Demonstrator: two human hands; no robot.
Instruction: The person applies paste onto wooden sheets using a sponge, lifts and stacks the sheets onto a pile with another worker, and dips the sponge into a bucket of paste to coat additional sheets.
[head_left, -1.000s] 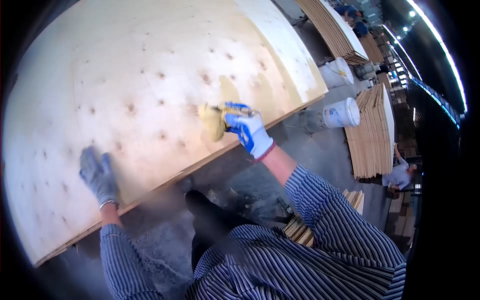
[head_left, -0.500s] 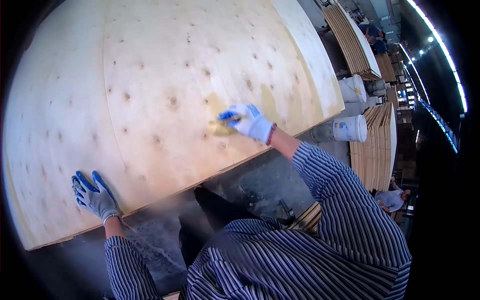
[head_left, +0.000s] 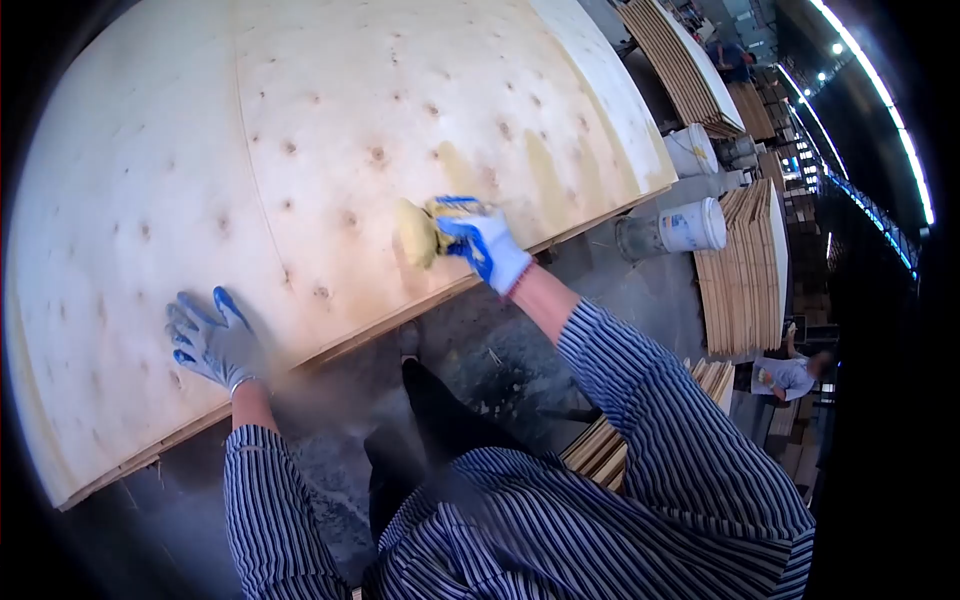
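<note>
A large sheet of plywood (head_left: 330, 120) with dark knots lies in front of me. My left hand (head_left: 218, 340), in a grey and blue glove, rests on it near the close edge with the fingers spread. Farther right, my right hand (head_left: 490, 245), in a white and blue glove, is closed around a yellow-smeared tool that looks like a putty scraper (head_left: 455, 207); motion blurs it and the fingers hide part of it. A lump of yellow putty (head_left: 418, 235) shows at its front, against the sheet. Yellow putty streaks (head_left: 541, 165) mark the wood beyond.
Two white buckets, a nearer one (head_left: 692, 226) and a farther one (head_left: 690, 150), stand on the floor right of the sheet. Stacks of boards (head_left: 742, 270) rise beyond them. Another person (head_left: 785, 377) is at the far right. More boards (head_left: 600, 450) lie beside my body.
My right hand has moved left and slightly toward me across the sheet, with the putty in front of it. My left hand stays spread on the wood. The whole view has shifted a little.
</note>
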